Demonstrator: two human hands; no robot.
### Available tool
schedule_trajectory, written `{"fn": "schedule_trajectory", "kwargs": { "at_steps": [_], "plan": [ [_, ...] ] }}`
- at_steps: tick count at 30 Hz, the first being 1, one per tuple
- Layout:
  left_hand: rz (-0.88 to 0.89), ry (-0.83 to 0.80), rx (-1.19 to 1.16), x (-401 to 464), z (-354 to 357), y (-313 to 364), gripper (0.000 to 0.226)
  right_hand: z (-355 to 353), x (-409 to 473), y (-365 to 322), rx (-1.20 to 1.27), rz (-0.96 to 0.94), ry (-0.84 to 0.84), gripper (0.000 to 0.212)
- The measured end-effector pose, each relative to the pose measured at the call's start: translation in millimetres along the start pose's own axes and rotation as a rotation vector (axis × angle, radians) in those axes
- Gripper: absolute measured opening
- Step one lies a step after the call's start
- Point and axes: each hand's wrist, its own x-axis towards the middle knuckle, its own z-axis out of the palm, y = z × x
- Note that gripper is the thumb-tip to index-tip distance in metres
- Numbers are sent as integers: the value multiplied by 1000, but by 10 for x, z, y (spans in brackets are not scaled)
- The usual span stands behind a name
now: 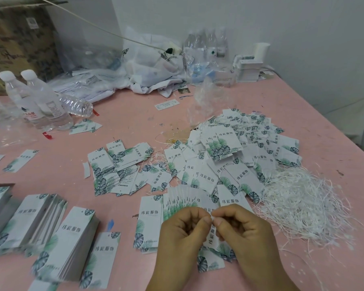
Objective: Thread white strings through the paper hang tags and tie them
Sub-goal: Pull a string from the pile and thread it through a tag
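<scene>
My left hand [183, 229] and my right hand [242, 227] meet fingertip to fingertip low in the middle of the view. Both pinch a short piece of white string [212, 217] at the top of a paper hang tag [210, 261] that hangs between them, printed with green leaves. A fanned row of tags [185, 198] lies just beyond my hands. To the right spreads a loose heap of white strings [298, 208]. Behind it sits a big pile of tags with strings in them [235, 156].
Stacks of tags [72, 244] stand at the lower left on the pink table [124, 114]. Another scattered pile of tags [118, 169] lies mid-table. Water bottles [40, 101] stand at the left. Plastic bags [147, 66] and more bottles fill the back. A cardboard box [15, 45] is far left.
</scene>
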Motion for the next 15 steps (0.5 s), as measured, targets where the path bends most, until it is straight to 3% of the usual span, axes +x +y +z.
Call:
{"fn": "schedule_trajectory", "kwargs": {
  "at_steps": [8, 11, 15],
  "plan": [
    [-47, -112, -47, 40, -69, 71, 23, -119, 84, 50, 164, 88, -149, 24],
    [-69, -136, -55, 43, -85, 95, 16, -129, 98, 55, 201, 109, -184, 13],
    [-73, -158, -65, 47, -98, 122, 5, -146, 127, 76, 265, 118, -227, 13]
  ]
}}
